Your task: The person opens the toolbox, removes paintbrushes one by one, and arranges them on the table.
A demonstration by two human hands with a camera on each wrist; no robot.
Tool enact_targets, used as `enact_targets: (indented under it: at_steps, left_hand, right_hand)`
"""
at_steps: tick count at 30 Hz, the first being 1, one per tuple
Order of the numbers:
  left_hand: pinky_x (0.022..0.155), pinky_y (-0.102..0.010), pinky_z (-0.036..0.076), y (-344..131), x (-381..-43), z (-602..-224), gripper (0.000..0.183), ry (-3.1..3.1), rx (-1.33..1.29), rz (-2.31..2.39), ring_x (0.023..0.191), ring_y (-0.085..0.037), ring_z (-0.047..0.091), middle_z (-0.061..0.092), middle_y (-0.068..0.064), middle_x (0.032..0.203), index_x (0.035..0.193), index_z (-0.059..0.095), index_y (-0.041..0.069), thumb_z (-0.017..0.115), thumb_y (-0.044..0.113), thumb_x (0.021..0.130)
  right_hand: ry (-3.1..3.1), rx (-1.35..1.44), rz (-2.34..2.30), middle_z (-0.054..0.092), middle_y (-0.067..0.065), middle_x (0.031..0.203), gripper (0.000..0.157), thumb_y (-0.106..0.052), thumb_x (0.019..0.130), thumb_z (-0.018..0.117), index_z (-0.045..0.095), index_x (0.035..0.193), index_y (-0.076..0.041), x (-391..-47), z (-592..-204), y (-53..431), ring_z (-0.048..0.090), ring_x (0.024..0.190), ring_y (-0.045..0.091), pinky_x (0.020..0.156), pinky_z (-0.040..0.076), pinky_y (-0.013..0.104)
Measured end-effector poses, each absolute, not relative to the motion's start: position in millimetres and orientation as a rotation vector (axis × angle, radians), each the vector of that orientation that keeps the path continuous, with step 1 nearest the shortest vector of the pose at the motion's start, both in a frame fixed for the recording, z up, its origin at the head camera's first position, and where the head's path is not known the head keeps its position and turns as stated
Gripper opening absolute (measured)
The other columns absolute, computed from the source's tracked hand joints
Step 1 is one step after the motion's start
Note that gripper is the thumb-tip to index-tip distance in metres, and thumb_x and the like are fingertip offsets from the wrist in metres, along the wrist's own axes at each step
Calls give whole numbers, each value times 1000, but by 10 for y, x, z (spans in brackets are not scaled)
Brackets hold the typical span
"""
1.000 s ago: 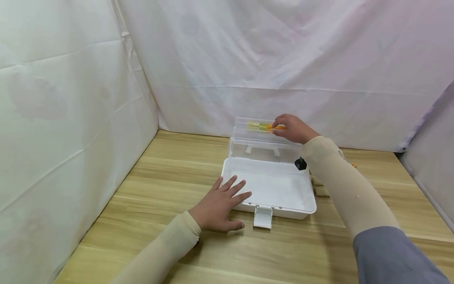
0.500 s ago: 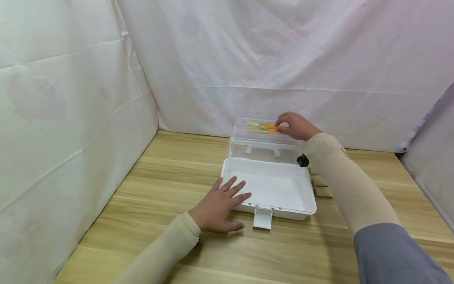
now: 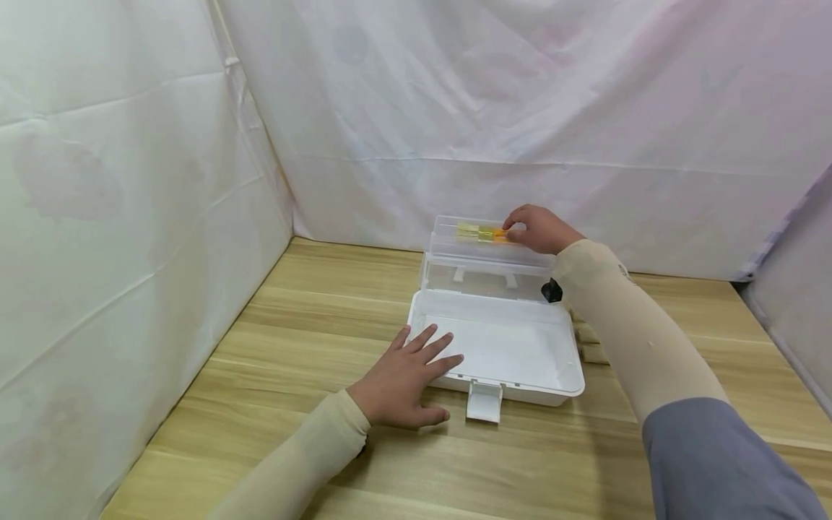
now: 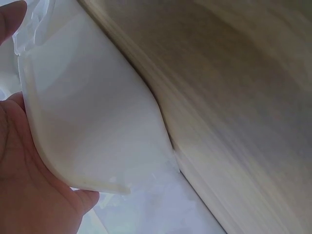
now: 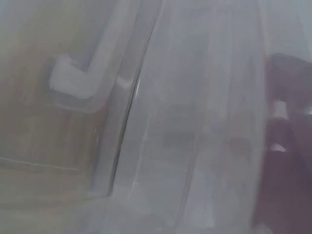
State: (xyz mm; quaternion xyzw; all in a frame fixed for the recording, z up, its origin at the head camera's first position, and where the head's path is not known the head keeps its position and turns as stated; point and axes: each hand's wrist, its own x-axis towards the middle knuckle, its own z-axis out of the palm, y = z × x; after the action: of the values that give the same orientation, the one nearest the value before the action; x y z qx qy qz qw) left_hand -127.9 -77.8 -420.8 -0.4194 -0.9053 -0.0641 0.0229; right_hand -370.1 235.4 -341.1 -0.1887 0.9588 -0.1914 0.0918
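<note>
My left hand [image 3: 403, 379] rests with spread fingers on the near left corner of an open white plastic box [image 3: 500, 347]; its palm also lies along the box rim in the left wrist view. At the back, my right hand [image 3: 542, 230] pinches the orange handles of paintbrushes [image 3: 477, 232] with pale bristles and yellow-green ferrules. These brushes lie in a clear tray [image 3: 455, 248] at the box's folded-back clear lid [image 3: 438, 276]. Part of the handles is hidden by the fingers. In the blurred right wrist view, the hand [image 5: 287, 146] shows behind clear plastic.
Beige, block-like pieces [image 3: 593, 353] lie right of the box, partly hidden by the right forearm. A white latch [image 3: 484, 402] hangs off the box's front. White cloth [image 3: 494, 108] hangs behind and at the sides of the wooden table [image 3: 325, 310].
My right hand has slid slightly right along the brush handles, its fingers now closer around them. The brushes stay in the tray. My left hand stays on the box corner.
</note>
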Motion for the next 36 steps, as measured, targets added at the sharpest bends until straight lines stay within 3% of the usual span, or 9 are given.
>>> enact_targets:
  at_steps: [36]
  left_hand:
    - [117, -58, 11, -789, -1236, -4193, 74, -2824, -1258, -172, 151, -27, 15, 28, -3, 161, 151, 44, 28, 61, 61, 87]
  right_hand:
    - [2864, -499, -552, 60, 19, 131, 25, -16, 97, 64, 72, 117, -4, -3725, -3411, 2205, 48, 124, 37, 107, 36, 53]
